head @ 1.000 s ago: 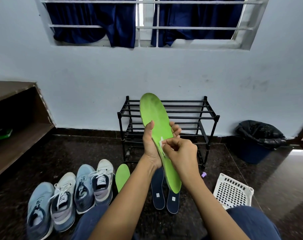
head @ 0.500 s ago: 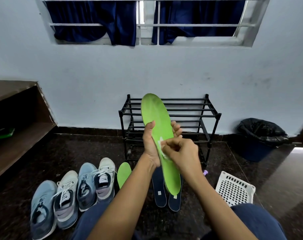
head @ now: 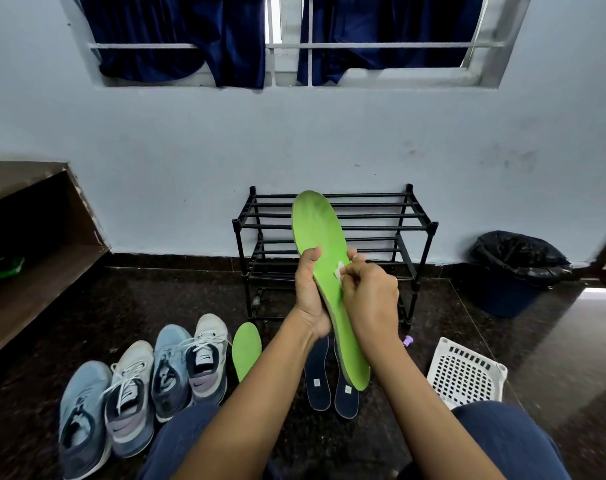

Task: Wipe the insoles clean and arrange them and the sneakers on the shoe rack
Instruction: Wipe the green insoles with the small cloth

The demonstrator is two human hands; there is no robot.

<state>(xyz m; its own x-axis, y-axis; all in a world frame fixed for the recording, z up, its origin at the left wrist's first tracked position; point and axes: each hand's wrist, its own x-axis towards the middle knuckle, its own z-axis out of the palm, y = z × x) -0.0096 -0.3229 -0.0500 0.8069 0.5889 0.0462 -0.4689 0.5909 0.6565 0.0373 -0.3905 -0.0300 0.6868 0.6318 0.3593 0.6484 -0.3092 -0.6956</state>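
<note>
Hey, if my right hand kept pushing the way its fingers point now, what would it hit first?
The green insole: the right hand pinches a small white wipe right against it. Behind the insole, the left hand grips it, so those fingers would probably come next.

No readable words; swoosh logo on heel of far grey sneaker (head: 207,362) and near grey sneaker (head: 127,403); small white tags on navy insoles (head: 317,363) too small to read.
</note>
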